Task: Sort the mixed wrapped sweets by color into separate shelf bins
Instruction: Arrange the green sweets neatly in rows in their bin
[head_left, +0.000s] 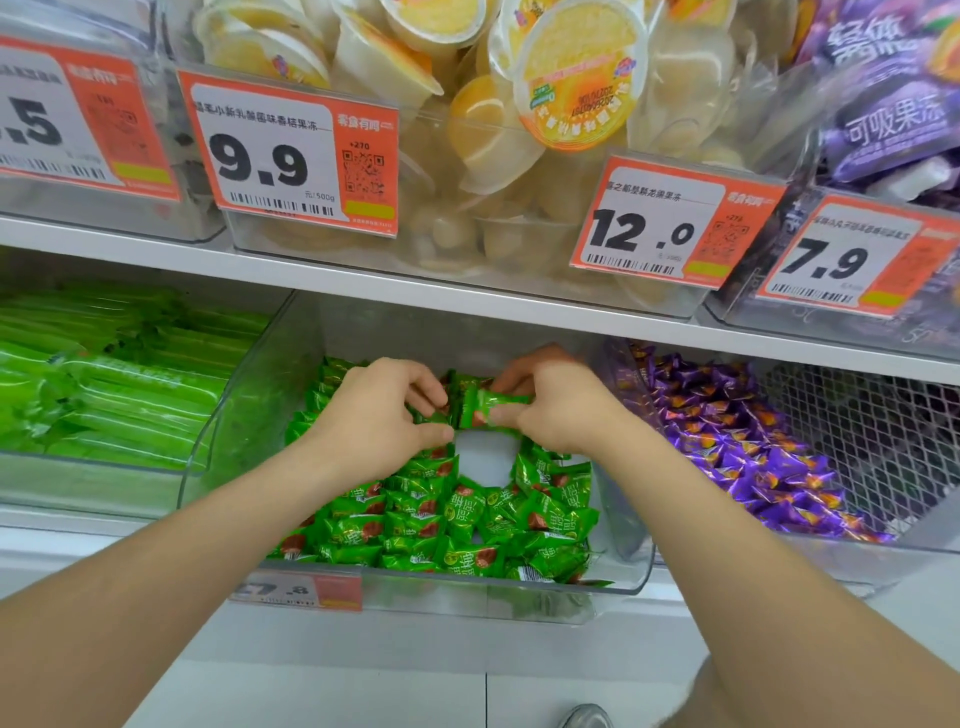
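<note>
Green wrapped sweets (467, 519) fill the middle clear bin (249, 415) on the lower shelf, heaped towards its front wall. A bare patch of the bin's bottom (485, 457) shows just below the two hands. Both hands are deep in this bin, above the back of the heap.

The right hand (556, 405) pinches one green sweet (493, 405). Its thumb (501, 415) presses the lower edge of the wrapper, and its curled fingers (511, 384) close on the upper edge. The sweet lies crosswise, pointing towards the other hand.

The left hand (379, 410) is curled too. Its fingers (434, 397) and thumb grip a second green sweet (431, 417), which is mostly hidden between them. The two held sweets are just beside each other, and I cannot tell whether they touch.

In the bin to the right lie purple wrapped sweets (753, 441), apart from the green ones behind the clear wall. The bin to the left holds long green packs (104, 395).

On the upper shelf (363, 280) stand bins of yellow jelly cups (571, 78) and purple pouches (883, 119), with orange price tags reading 9.9 (291, 156), 12.0 (670, 223) and 7.9 (852, 260). A blurred price tag (298, 590) is fixed to the front of the middle bin.
</note>
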